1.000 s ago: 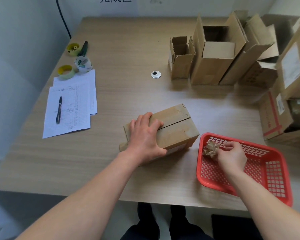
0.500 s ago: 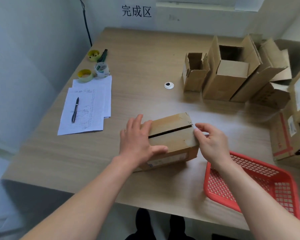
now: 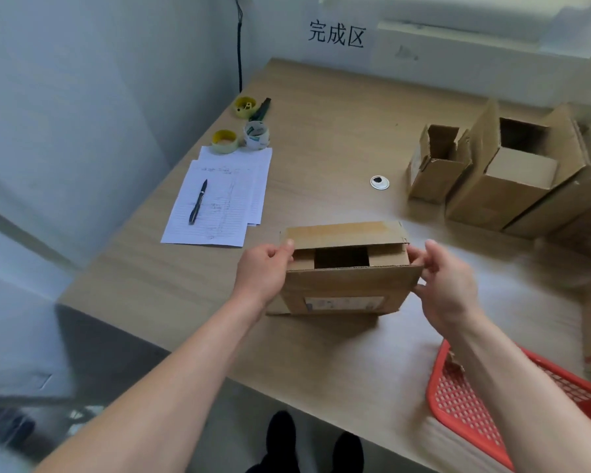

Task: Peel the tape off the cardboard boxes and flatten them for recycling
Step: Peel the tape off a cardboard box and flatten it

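On the wide wooden table (image 3: 338,131), which has pale brown stripes in its top, sits the cardboard box (image 3: 345,285), near the front edge and in the middle. Its two long top flaps are pulled apart, so a dark square hole shows inside. A white label on its near side is too blurry to read. The left hand (image 3: 263,271) holds the left end of the box, with its thumb on the far flap; its fingers are hidden behind the box. The right hand (image 3: 447,285) grips the right end with curled fingers, pinching the edge of the near flap.

Far to the right stands a row of open boxes (image 3: 512,179), tall and brown, with flaps sticking up. The ones at the right edge are cut off and smeared. A red basket (image 3: 458,404) made of plastic mesh lies at the near right; an arm hides part of it and the picture edge cuts it off.

Left of the middle lie white papers (image 3: 226,196) with faint lines, too small to read, and a black pen (image 3: 198,201) on top. Past them are round tape rolls (image 3: 239,138), two yellow and one whitish. A small round silver cap (image 3: 379,182) sits in the tabletop. A sign (image 3: 336,35) hangs on the far wall.
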Demonstrator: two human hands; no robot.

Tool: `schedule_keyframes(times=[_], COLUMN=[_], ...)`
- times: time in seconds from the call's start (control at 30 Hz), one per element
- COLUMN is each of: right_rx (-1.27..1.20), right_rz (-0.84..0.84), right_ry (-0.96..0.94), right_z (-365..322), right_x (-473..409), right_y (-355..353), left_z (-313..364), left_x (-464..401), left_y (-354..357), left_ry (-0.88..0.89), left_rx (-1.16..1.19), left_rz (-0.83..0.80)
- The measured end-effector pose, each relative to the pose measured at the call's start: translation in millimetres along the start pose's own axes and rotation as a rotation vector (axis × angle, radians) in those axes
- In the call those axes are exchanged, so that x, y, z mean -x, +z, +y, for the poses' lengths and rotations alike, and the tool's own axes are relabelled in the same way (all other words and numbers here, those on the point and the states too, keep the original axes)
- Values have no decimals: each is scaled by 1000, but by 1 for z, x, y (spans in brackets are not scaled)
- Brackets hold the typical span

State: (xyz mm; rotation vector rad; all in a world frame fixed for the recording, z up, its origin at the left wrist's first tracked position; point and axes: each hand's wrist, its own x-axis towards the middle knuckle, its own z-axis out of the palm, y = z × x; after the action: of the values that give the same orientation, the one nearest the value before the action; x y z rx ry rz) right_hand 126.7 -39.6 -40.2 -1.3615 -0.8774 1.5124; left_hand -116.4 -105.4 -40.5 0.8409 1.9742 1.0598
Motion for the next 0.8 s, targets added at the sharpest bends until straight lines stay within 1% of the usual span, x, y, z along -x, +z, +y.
schedule_keyframes(times=[0.07, 0.1, 0.17, 0.23, 0.27, 0.3, 0.37, 0.4, 0.47, 0.5, 0.57, 0.63, 0.7, 0.73, 0.8], right_rx=[67, 152, 430, 756, 911, 1036, 1159, 1210, 1317, 1345, 1395, 1426, 1396, 1326, 1041], right_rz=[-132, -199, -307, -423, -455, -465, -435, -389, -228, -144, -57, -51, -43, -29, -11], right_ry=[-5, -19, -44, -53, -38, -29, -27, -43, -84, -102, -101, -88, -103, -103, -84], right_z=[-1, 2, 1, -7, -12, -18, -24, -24, -18, -15, -10, -6, -3, -5, -13], right_x=[-2, -5, -6, -5, -5, -4, -2, -1, -2, -3, -5, -7, -10, -10, -10], right_y=[-2, -5, -11, -17, -19, -17, -8, -2, 11, 16, 24, 25, 19, 16, 7], left_z=[-3, -7, -12, -10, -6, -2, 1, 1, 2, 4, 5, 4, 2, 2, 4], left_x=[-4, -5, -4, -3, -1, 1, 1, 1, 1, 1, 1, 1, 1, 1, -2], left_y=[-3, -4, -6, -4, -2, 0, 10, 15, 25, 30, 37, 43, 46, 45, 34], left_ry=[-36, -48, -31, 36, 72, 95, 126, 126, 110, 101, 96, 68, 28, 9, -9], left_rx=[-52, -89, -224, -396, -454, -496, -590, -639, -691, -706, -749, -764, -725, -673, -520], left_rz=[-98, -151, -250, -320, -341, -363, -341, -315, -261, -249, -244, -253, -261, -259, -242])
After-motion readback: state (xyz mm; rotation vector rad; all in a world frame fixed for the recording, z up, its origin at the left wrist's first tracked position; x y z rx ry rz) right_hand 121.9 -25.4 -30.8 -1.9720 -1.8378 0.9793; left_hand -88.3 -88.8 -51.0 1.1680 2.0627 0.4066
